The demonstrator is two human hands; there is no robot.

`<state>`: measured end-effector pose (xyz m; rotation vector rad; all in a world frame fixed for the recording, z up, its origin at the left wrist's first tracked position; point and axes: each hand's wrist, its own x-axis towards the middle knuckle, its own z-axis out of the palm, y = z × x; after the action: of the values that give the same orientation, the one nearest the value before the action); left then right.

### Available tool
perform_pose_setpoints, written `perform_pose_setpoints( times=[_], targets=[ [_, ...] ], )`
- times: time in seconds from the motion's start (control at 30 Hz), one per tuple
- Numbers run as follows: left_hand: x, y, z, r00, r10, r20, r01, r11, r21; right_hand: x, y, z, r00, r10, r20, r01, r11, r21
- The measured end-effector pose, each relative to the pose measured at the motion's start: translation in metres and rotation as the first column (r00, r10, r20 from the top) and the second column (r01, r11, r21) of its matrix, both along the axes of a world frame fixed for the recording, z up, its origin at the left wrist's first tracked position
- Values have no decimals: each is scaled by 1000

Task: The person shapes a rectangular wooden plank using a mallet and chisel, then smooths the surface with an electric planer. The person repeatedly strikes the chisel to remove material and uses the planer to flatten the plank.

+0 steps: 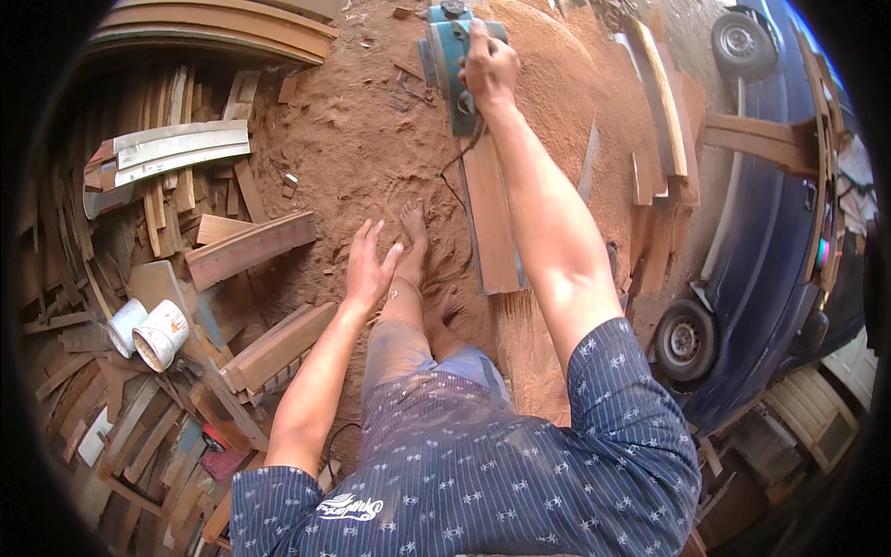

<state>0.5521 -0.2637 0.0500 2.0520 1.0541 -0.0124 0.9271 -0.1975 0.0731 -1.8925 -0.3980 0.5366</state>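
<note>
My right hand [490, 72] is stretched far forward and closed round the handle of a teal electric planer [447, 58]. The planer sits at the far end of a reddish-brown wooden board [490, 218] that runs away from me. A dark cord [475, 132] hangs from the tool beside the board's left edge. My left hand [368, 269] hovers over my legs with fingers spread, holding nothing. Wood shavings [557, 70] lie heaped to the right of the planer.
Scrap wood is piled at the left, with two white buckets [161, 336] on it. Stacked planks [213, 28] lie at the far left. More boards [661, 102] lean right of the shavings. A dark blue vehicle [770, 251] stands at the right. Sawdust covers the ground [320, 130].
</note>
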Motion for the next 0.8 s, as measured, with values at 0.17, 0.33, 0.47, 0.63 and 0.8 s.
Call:
perform_pose_setpoints(
  times=[0.17,0.33,0.47,0.63,0.8],
  targets=[
    [93,33,75,974,84,211,-30,968,-248,-35,-62,29,996,45,-75,-45,999,8],
    [137,-14,61,869,-403,288,313,897,311,-127,-236,56,957,69,-282,-85,995,-44],
    [125,-86,47,589,-776,226,723,631,281,-188,-369,63,952,41,-302,-62,996,-60],
    [113,-137,49,393,-874,287,805,478,352,-219,-467,68,929,10,-370,-28,999,-45],
    [125,-158,50,286,-926,248,855,364,371,-239,-506,72,950,40,-311,-65,996,-68]
  ],
)
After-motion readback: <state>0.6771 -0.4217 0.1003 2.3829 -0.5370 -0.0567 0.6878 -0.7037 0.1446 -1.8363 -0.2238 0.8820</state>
